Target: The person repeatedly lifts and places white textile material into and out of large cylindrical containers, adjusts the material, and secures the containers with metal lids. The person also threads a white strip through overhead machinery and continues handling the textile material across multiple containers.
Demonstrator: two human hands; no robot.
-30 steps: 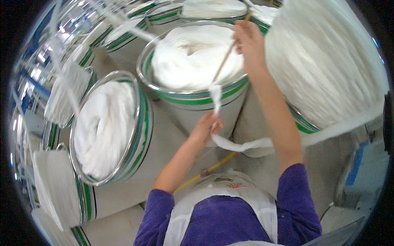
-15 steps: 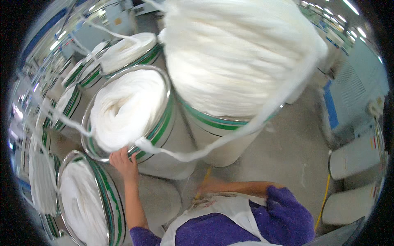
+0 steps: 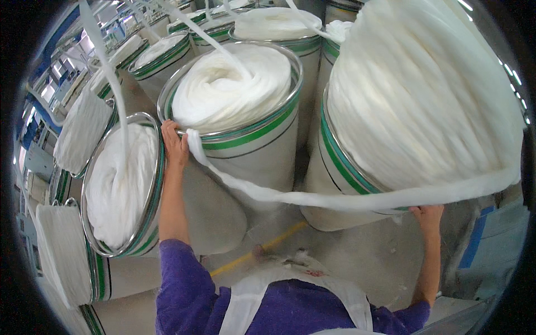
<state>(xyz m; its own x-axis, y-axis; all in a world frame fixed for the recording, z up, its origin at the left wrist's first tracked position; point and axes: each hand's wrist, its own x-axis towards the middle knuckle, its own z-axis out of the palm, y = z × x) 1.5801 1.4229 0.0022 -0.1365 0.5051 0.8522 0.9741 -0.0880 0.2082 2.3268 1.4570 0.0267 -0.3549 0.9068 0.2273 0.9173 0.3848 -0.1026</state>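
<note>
My left hand is closed over the near left rim of a tall white can with green bands and a metal edge. Coiled white fibre sliver fills this can. At the right stands a second can, heaped far above its rim with a big mound of sliver. My right hand grips this can's near right rim, its fingertips partly hidden. A loose sliver strand hangs from beside my left hand across to the mound, passing just above my right hand.
An oval-looking can of sliver stands close by my left forearm, with another filled can nearer the left edge. More cans line the back, strands rising from several. A yellow line crosses the floor; a grey cabinet stands right.
My right hand has gone from near my body out to the heaped can's rim. My left hand stays on the middle can's rim. The view has turned, shifting the cans within it.
</note>
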